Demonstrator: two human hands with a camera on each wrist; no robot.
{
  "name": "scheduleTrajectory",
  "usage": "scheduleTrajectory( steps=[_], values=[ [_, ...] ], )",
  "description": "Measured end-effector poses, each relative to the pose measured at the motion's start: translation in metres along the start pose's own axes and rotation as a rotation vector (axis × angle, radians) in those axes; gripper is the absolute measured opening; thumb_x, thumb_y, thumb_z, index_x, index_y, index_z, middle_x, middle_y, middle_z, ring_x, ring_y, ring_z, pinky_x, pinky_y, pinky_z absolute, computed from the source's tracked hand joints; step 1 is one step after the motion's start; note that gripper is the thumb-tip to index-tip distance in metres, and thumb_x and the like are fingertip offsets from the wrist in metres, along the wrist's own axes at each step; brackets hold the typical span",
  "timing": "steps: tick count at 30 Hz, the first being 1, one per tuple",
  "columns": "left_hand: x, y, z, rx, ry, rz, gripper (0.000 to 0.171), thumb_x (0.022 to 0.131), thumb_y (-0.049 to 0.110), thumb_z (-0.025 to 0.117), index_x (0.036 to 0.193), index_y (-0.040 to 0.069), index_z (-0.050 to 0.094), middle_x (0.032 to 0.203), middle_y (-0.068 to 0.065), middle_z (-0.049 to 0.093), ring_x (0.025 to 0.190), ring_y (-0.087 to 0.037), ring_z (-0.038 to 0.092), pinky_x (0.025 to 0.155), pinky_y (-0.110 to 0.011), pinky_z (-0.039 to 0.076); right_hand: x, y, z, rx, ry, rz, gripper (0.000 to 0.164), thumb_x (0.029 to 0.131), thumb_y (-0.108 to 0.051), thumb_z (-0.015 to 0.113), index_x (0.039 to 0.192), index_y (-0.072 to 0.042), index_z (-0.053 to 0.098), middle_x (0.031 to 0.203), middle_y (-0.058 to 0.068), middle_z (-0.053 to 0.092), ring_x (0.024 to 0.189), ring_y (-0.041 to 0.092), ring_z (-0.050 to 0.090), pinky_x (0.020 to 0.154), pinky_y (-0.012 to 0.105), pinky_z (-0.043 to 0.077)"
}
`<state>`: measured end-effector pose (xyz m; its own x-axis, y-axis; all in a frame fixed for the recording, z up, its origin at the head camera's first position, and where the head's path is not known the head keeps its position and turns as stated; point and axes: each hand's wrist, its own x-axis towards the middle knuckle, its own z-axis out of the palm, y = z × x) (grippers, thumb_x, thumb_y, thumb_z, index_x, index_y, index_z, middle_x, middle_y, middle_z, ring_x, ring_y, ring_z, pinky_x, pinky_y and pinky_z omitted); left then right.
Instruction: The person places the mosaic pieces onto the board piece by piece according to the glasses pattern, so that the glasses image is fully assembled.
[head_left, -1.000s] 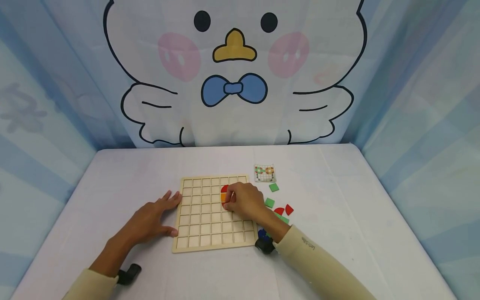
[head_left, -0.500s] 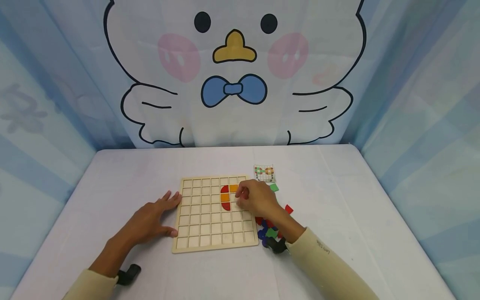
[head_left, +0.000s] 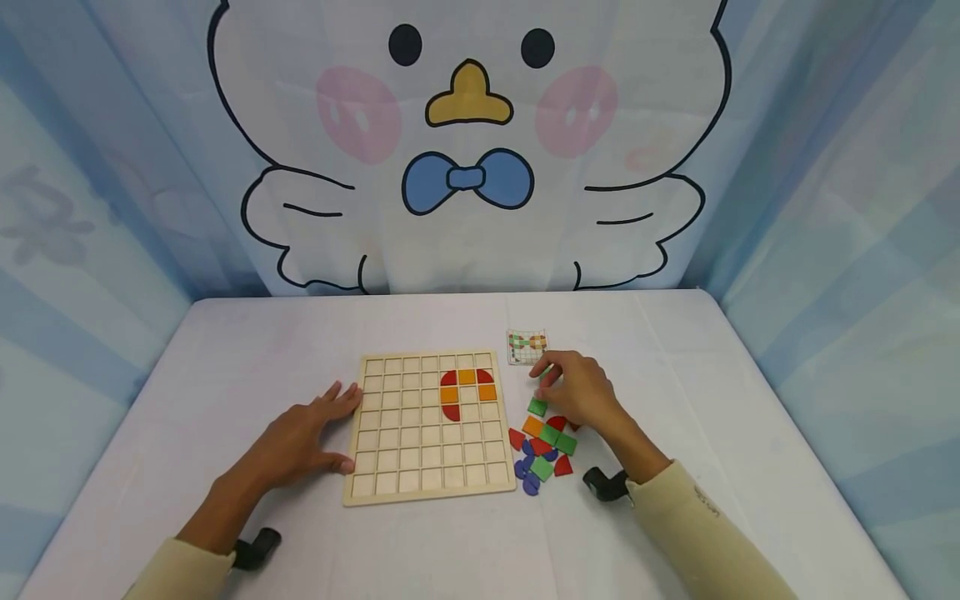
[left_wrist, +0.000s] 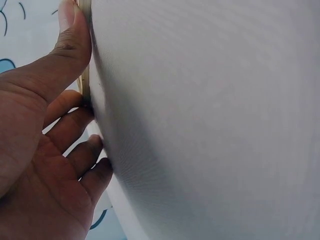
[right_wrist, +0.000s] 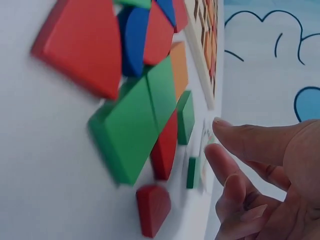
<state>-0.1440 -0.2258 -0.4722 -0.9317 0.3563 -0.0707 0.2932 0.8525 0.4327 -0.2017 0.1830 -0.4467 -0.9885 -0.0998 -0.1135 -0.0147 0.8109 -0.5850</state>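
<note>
While the left hand [head_left: 303,437] touches it, the gridded board [head_left: 412,437] looks pale.

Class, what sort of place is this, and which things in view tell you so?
Probably an indoor tabletop play or activity booth: printed cartoon cloth closes off the back and sides of a white-covered table, where a wooden grid board and small coloured pieces lie.

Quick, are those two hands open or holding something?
Left hand: open, touching the wooden board at its left edge.
Right hand: open, holding nothing, near a green piece.
</note>
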Motion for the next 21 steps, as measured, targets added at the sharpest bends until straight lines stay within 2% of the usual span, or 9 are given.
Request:
scheduleTrajectory(
  steps=[7,13,21],
  values=[
    [0.0,0.001,0.0,0.009,-0.004,-0.005,0.11,0.072,0.039,0.095,0.163,0.009,0.041,0.169,-0.019,0.038,0.151,-0.055,0.04,0.116,-0.073,0.039,-0.007,0.012,-0.005,-0.017,-0.053,0.002,0.019,0.091,-0.015,0.085,0.108,-0.018,0.077,0.094,0.003,0.073,0.078,0.02,0.062,0.061,0.028,0.053],
    [0.0,0.002,-0.001,0.012,-0.007,-0.005,0.11,0.072,0.039,0.095,0.163,0.01,0.041,0.169,-0.02,0.037,0.15,-0.057,0.04,0.115,-0.074,0.039,-0.018,0.011,0.001,-0.026,-0.115,-0.063,0.016,0.088,-0.016,0.088,0.1,-0.021,0.079,0.09,-0.004,0.071,0.085,0.016,0.059,0.075,0.029,0.05],
    [0.0,0.002,-0.001,0.008,-0.007,-0.005,0.111,0.072,0.039,0.095,0.163,0.009,0.041,0.169,-0.022,0.037,0.15,-0.057,0.04,0.115,-0.074,0.039,-0.027,0.005,0.009,-0.11,-0.147,-0.097,0.018,0.086,-0.014,0.09,0.098,-0.024,0.081,0.085,-0.006,0.066,0.086,0.015,0.058,0.072,0.029,0.05]
  ],
)
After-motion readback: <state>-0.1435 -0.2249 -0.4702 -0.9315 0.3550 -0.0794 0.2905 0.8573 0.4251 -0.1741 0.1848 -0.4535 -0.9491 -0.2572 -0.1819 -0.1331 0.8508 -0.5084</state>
